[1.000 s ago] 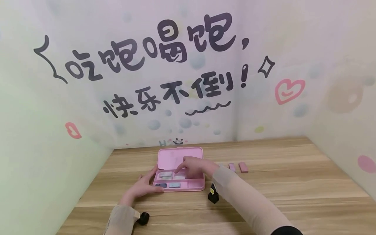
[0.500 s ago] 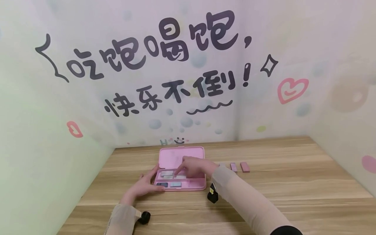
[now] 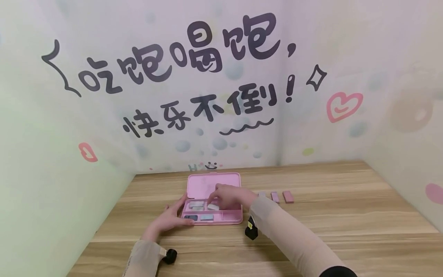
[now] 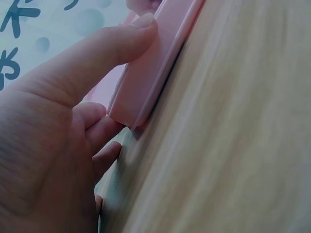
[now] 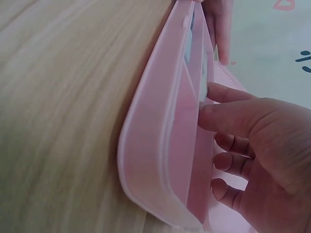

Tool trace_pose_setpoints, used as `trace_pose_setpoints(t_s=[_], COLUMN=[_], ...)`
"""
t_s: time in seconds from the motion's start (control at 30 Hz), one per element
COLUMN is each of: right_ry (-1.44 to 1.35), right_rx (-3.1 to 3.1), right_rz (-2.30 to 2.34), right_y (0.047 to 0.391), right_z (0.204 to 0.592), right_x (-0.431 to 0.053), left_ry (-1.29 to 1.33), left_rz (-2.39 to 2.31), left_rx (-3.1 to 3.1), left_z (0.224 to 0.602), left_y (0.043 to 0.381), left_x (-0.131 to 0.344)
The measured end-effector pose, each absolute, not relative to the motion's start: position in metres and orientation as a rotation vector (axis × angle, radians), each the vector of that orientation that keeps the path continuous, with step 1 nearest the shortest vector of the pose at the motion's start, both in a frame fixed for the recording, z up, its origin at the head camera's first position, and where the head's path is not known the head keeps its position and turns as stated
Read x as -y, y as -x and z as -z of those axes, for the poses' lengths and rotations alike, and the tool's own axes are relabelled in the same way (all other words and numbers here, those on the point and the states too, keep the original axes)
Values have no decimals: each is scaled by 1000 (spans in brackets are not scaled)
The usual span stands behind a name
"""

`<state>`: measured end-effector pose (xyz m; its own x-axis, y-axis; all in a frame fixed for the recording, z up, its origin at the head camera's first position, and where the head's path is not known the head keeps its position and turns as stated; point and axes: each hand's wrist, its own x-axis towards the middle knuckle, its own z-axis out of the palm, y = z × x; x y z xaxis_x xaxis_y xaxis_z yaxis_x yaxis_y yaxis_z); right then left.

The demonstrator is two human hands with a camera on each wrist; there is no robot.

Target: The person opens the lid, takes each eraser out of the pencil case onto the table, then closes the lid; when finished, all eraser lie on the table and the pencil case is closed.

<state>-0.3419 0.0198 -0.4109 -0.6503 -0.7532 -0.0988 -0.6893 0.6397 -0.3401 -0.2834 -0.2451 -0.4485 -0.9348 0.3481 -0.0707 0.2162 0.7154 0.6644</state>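
A pink pencil case [image 3: 232,222] lies on the table with its lid [image 3: 199,184] raised at the back. My left hand [image 3: 168,220] grips its left end, thumb on the front wall in the left wrist view and fingers round the end. Over the back compartment, my right hand [image 3: 226,195] pinches a white eraser [image 3: 213,207] between thumb and index finger; the eraser sits tilted. In the right wrist view the other fingers curl beside the case's back wall. Pale erasers [image 3: 196,204] lie in the back left compartment. A dark eraser [image 3: 191,217] and a light blue eraser [image 3: 207,217] lie in front.
To the right of the case, a pink eraser [image 3: 288,197], a purple eraser [image 3: 275,197] and a greyish one partly behind the right sleeve [image 3: 273,215] lie on the wooden table [image 3: 328,192]. A printed wall [image 3: 242,150] closes off the back.
The white eraser has gone from lying flat to tilted, and the right index finger has shifted slightly right with it. The left hand keeps its place on the case.
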Motion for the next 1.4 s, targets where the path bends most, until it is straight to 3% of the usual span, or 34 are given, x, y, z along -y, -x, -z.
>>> trace_pose_setpoints(t_s=[0.6, 1.4], right_ry=[1044, 962], right_rx=[-2616, -2640], right_rz=[819, 1035], right_y=[338, 324], right_z=[400, 407], right_x=[-55, -109], left_ry=[-465, -484], left_rz=[-1026, -1014], left_rx=[-2731, -2731], left_z=[449, 448], left_y=[284, 283], left_x=[245, 246])
